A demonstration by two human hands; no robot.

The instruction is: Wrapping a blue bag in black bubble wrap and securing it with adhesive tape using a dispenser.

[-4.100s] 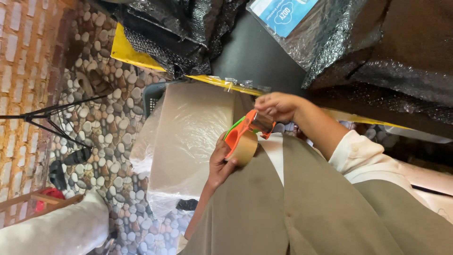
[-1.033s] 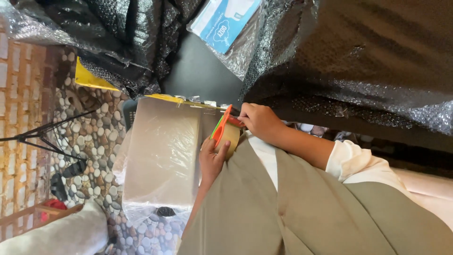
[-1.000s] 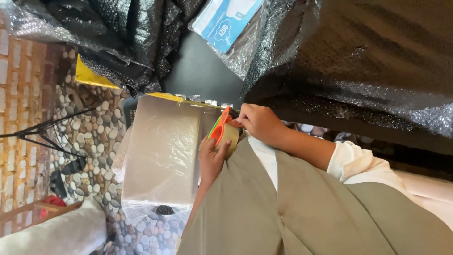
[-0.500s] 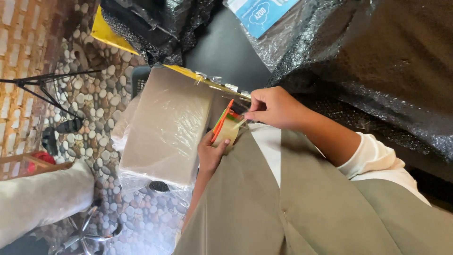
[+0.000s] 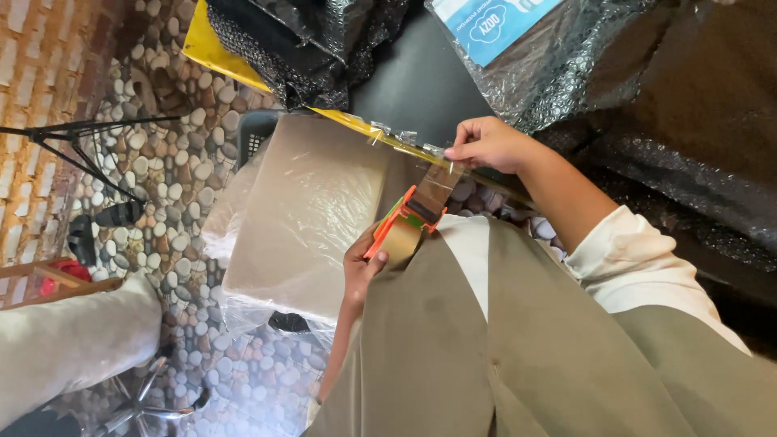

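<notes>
While drawn taut at centre frame, tape strip [image 5: 435, 188] pinched shut in right hand [image 5: 486, 144]; left hand [image 5: 362, 263] wrapped around orange tape dispenser [image 5: 403, 225]. Best kept tight and flat over plastic-wrapped parcel [image 5: 303, 206]. Left fingers mostly hidden; roll half covered by olive vest [image 5: 518, 348].

Pebble floor [image 5: 170, 170], brick wall [image 5: 40, 89], black tripod [image 5: 73, 146], black bubble wrap [image 5: 688, 154], plastic-wrapped flat parcel [image 5: 307, 210].

Packing workshop, bubble-wrap sheets [image 5: 647, 121] (black), wrapped parcel [image 5: 299, 210], pebble floor [image 5: 170, 178]
</notes>
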